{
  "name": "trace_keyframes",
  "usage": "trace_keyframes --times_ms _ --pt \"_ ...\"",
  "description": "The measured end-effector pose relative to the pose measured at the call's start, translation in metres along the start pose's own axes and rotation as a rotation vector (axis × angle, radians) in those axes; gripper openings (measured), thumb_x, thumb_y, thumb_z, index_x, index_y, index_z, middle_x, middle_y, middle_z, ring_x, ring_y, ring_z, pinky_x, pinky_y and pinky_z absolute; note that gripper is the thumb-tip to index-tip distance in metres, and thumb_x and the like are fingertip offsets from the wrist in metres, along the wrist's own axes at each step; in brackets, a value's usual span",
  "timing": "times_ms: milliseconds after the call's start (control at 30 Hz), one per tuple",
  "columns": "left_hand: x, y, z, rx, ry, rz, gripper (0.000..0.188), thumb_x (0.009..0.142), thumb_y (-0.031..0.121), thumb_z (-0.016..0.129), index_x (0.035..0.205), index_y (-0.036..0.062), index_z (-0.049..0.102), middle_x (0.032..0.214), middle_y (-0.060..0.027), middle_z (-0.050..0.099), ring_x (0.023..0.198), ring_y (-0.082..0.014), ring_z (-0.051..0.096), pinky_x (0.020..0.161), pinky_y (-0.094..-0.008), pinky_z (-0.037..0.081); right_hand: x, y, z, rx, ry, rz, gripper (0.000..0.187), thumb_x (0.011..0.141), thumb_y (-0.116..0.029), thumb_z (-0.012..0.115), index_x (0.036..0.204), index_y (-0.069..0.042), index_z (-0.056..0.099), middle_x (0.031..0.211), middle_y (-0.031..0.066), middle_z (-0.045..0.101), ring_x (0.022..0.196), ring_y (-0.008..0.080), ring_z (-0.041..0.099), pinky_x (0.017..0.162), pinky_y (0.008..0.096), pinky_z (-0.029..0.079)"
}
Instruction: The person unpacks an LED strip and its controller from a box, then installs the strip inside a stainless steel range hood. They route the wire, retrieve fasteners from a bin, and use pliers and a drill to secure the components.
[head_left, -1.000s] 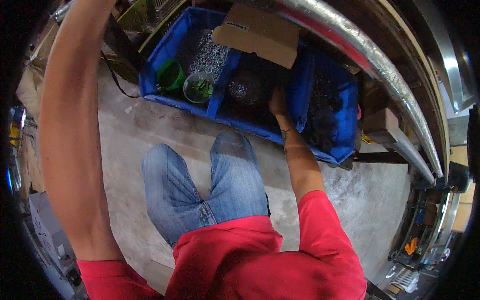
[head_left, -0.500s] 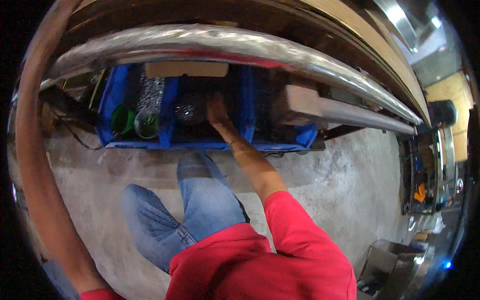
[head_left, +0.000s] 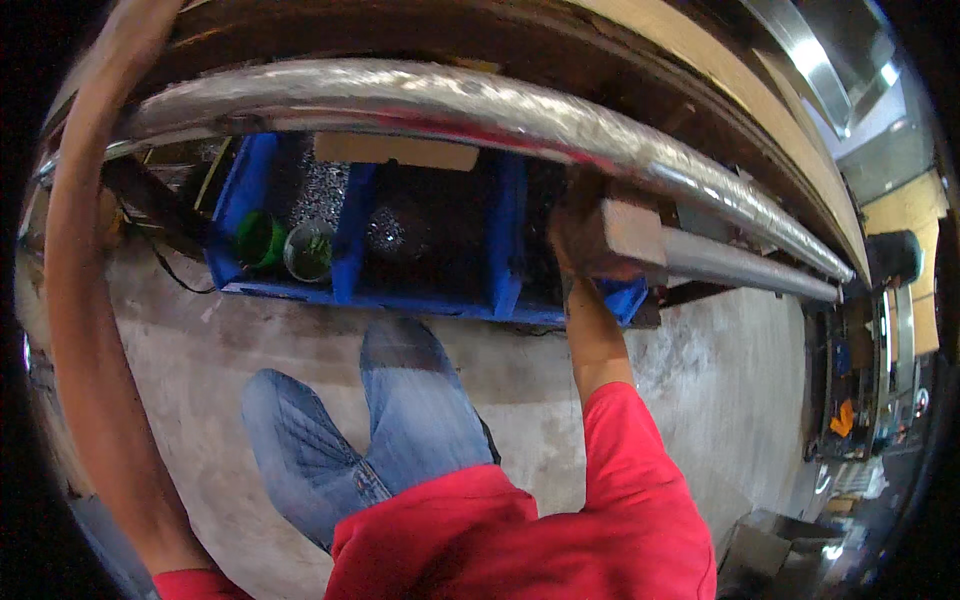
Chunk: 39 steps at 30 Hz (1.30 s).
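Observation:
My right hand (head_left: 568,232) reaches into the right-hand blue bin (head_left: 512,245), beside the square end of a wooden block (head_left: 632,232). Its fingers are in shadow and partly hidden, so what they touch does not show. The middle blue bin (head_left: 440,275) holds a small pile of shiny metal pieces (head_left: 385,228). More small metal parts (head_left: 318,190) fill the left-hand bin, where a green cup (head_left: 260,240) and a clear cup (head_left: 308,250) stand near the front. My left forearm (head_left: 85,300) runs up the left side, and its hand lies beyond the top edge.
A thick shiny metal pipe (head_left: 400,95) crosses above the bins, under the bench edge. A strip of cardboard (head_left: 395,152) lies across the back of the bins. A grey bar (head_left: 740,262) extends right from the block. Shelving (head_left: 850,350) and an open box (head_left: 770,550) stand at the right.
My right hand has left the middle bin and moved right into the right-hand bin, beside the wooden block. My left arm stays raised at the left. The view has shifted slightly.

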<state>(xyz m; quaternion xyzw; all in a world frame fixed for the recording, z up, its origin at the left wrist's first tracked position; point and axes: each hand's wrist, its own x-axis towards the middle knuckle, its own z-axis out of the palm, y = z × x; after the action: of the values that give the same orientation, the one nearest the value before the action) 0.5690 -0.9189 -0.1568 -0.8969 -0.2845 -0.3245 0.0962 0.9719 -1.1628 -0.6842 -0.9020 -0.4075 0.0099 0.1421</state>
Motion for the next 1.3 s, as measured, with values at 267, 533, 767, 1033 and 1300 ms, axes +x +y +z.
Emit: trace_keyframes --times_ms 267,533,767,1033,1300 --pt "0.0 0.007 0.034 0.288 0.201 0.304 0.012 0.094 0.012 0.051 0.088 0.0029 0.054 0.091 -0.0105 0.055 0.089 -0.0287 0.056 0.08 -0.0381 0.045 -0.011 0.039 0.011 0.03 0.014 0.141 0.034 0.096 -0.018 0.058 0.126 -0.003 0.061 0.122 0.0222 0.061 0.112 0.0329 0.059 0.094 0.0459 0.051" --pt "0.035 -0.096 0.081 0.157 0.247 0.415 0.01 0.092 0.012 0.052 0.089 0.003 0.055 0.093 -0.0111 0.055 0.092 -0.0301 0.057 0.083 -0.0405 0.045 0.002 0.044 -0.031 0.194 0.132 0.185 0.031 0.096 -0.019 0.059 0.123 -0.003 0.062 0.119 0.0206 0.062 0.109 0.0305 0.059 0.092 0.0444 0.051" --pt "0.002 -0.008 0.043 0.262 0.258 0.348 0.01 0.092 0.013 0.052 0.089 0.0036 0.055 0.095 -0.0119 0.054 0.094 -0.0305 0.056 0.085 -0.0404 0.044 -0.021 0.056 -0.043 0.216 0.108 0.22 0.03 0.096 -0.019 0.06 0.121 -0.003 0.063 0.117 0.0192 0.063 0.107 0.0284 0.06 0.09 0.0431 0.051" --pt "0.002 0.006 0.042 0.276 0.218 0.328 0.01 0.092 0.013 0.053 0.088 0.0035 0.055 0.093 -0.0117 0.054 0.092 -0.0311 0.056 0.084 -0.0408 0.044 -0.026 0.047 -0.014 0.124 0.058 0.193 0.028 0.097 -0.02 0.061 0.118 -0.003 0.064 0.114 0.0176 0.064 0.104 0.026 0.06 0.088 0.0415 0.051" --pt "0.008 -0.016 0.051 0.338 0.339 0.423 0.013 0.09 0.014 0.055 0.093 0.0029 0.059 0.098 -0.0118 0.056 0.095 -0.03 0.057 0.085 -0.0405 0.044 -0.031 0.037 0.009 0.069 0.019 0.173 0.026 0.097 -0.02 0.062 0.116 -0.002 0.065 0.112 0.016 0.066 0.101 0.0236 0.061 0.085 0.04 0.051"
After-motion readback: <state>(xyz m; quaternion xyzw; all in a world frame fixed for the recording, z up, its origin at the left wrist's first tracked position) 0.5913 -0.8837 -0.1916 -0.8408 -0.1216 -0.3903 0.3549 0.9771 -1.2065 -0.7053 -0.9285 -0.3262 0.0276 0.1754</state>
